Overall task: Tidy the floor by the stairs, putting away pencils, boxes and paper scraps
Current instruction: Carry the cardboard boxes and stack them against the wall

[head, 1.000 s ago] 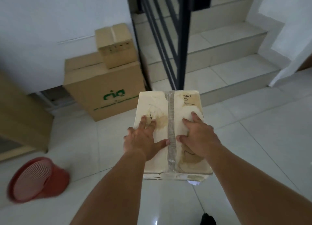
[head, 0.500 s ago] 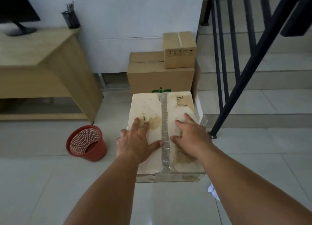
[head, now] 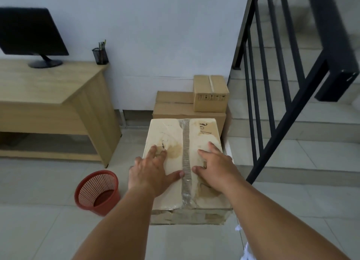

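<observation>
Item: pale, stained cardboard box (head: pixel 183 158), sealed along its top with a strip of clear tape (head: pixel 186 162), handwriting near the far right corner; located centre of view, above the tiled floor (head: pixel 48 230), whether resting on it or lifted cannot be told. Left hand (head: pixel 151 174): flat on the box top left of the tape, fingers spread, grip apart, clasping nothing. Right hand (head: pixel 214 166): flat on the box top right of the tape, fingers spread, grip likewise apart. Behind the box, against the white wall: large brown carton (head: pixel 171 107) with a small brown carton (head: pixel 210 93) stacked on its right end. Left of the box, on the floor: red mesh wastebasket (head: pixel 97 192), upright, tilted slightly in the view. Further left: wooden desk, surface (head: pixel 44 82) carrying a black monitor (head: pixel 29 33) and a black mesh pencil cup (head: pixel 101 55) holding pencils at its right rear corner. Right: black stair railing (head: pixel 272 103) and tiled stairs (head: pixel 311 127). White paper scraps (head: pixel 238 228) on the floor beside the right forearm, partly hidden by it.
</observation>
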